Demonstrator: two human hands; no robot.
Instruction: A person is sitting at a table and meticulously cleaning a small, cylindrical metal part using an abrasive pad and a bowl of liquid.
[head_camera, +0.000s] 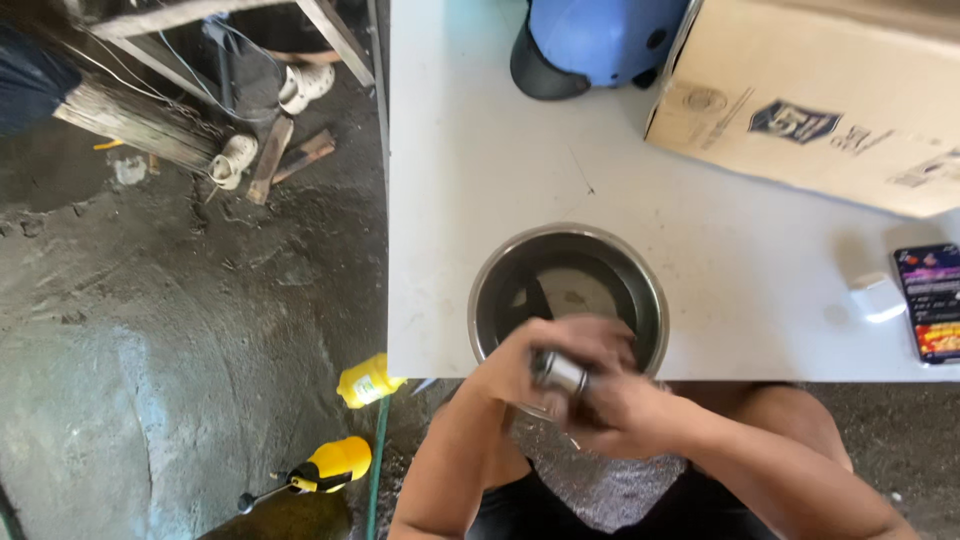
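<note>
A tan cardboard box (830, 100) with dark blue printed emblems sat at two o'clock on the white table (470, 170), a blue helmet (590, 40) touching its left side at twelve. At three o'clock lay a phone (932, 300) with a lit, colourful screen, a small white case (877, 297) just beside it. A steel bowl (568, 295) stood at centre, against the table's near edge. Over its near rim both hands met: left hand (525, 360) and right hand (625, 400) pressed together, clasped around a small shiny metal cylinder (560, 373); motion blur hid the fingers' exact grip. Bare tabletop lay open from nine to twelve o'clock. Off the table's left edge, on the dirt floor at seven, were a yellow bottle (368, 382) and a yellow-handled tool (325, 467).
</note>
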